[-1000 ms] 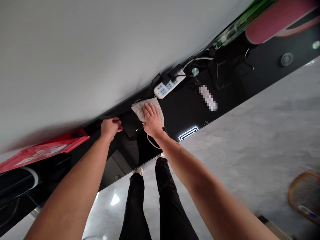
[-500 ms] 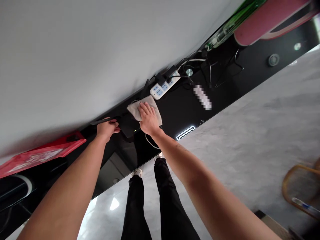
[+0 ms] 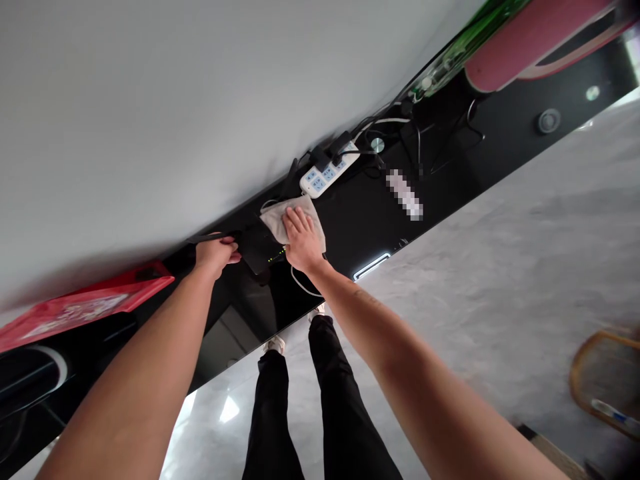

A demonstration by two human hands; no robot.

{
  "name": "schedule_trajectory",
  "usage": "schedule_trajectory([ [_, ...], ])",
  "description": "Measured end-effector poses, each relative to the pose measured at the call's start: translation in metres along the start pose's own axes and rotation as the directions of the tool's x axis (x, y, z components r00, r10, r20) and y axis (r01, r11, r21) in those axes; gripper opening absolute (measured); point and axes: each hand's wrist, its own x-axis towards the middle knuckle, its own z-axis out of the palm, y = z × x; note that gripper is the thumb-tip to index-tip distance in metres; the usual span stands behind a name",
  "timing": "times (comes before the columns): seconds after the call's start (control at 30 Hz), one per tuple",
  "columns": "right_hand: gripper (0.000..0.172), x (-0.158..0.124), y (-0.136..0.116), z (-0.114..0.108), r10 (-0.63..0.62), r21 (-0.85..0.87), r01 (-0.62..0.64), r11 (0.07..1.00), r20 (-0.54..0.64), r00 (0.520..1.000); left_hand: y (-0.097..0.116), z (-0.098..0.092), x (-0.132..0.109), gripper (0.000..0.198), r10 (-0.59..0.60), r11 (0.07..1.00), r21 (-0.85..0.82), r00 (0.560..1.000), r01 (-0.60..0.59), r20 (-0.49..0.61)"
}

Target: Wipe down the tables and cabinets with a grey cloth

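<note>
My right hand [image 3: 300,239] lies flat, fingers spread, on a beige cloth [image 3: 276,220] that rests over the back of a black router-like box [image 3: 260,253] on a glossy black counter [image 3: 360,220]. My left hand [image 3: 215,254] is closed round the box's left end, near its thin black antenna [image 3: 210,235]. Small lights glow on the box's front edge, and a white cable [image 3: 300,285] loops out from under my right wrist.
A white power strip [image 3: 327,172] with black plugs and tangled cables lies just beyond the cloth, against the white wall. A red bag [image 3: 80,305] sits at the left. A pink cylinder [image 3: 530,37] and green-lit glass stand far right. Grey floor and my legs show below.
My right hand and the cloth slid slightly back and forth over the box. My left hand kept its grip; the view shifted a little.
</note>
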Motion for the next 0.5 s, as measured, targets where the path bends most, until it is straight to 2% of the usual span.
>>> schedule_trajectory([
  [0.07,0.081,-0.003,-0.013,0.011,0.047,0.012,-0.047,0.999,-0.035,0.998,-0.004,0.000,0.003,0.020,0.001,1.000,-0.002,1.000,-0.001,-0.006],
  [0.17,0.074,-0.012,-0.053,0.043,-0.110,0.051,0.107,0.993,0.063,0.992,-0.007,-0.002,0.005,0.024,0.042,0.998,0.045,0.999,-0.041,-0.024],
  [0.23,0.071,-0.016,-0.065,0.053,-0.223,0.080,0.213,0.974,0.140,0.965,-0.006,-0.004,0.004,0.025,0.074,0.994,0.077,0.997,-0.072,-0.030],
  [0.3,0.071,-0.017,-0.054,0.044,-0.256,0.082,0.245,0.966,0.164,0.953,-0.004,-0.004,0.001,0.025,0.066,0.996,0.062,0.998,-0.064,-0.017],
  [0.37,0.073,-0.015,-0.027,0.022,-0.218,0.051,0.213,0.976,0.141,0.966,-0.003,-0.004,-0.001,0.022,0.036,0.999,0.017,0.999,-0.036,0.004],
  [0.43,0.079,-0.013,-0.004,0.003,-0.115,0.006,0.115,0.993,0.079,0.990,-0.004,-0.002,-0.002,0.018,0.021,1.000,-0.018,1.000,-0.021,0.005],
  [0.5,0.083,-0.013,-0.002,0.003,0.002,-0.022,-0.002,1.000,0.000,1.000,-0.008,-0.002,-0.002,0.016,0.029,0.999,-0.035,1.000,-0.029,-0.005],
])
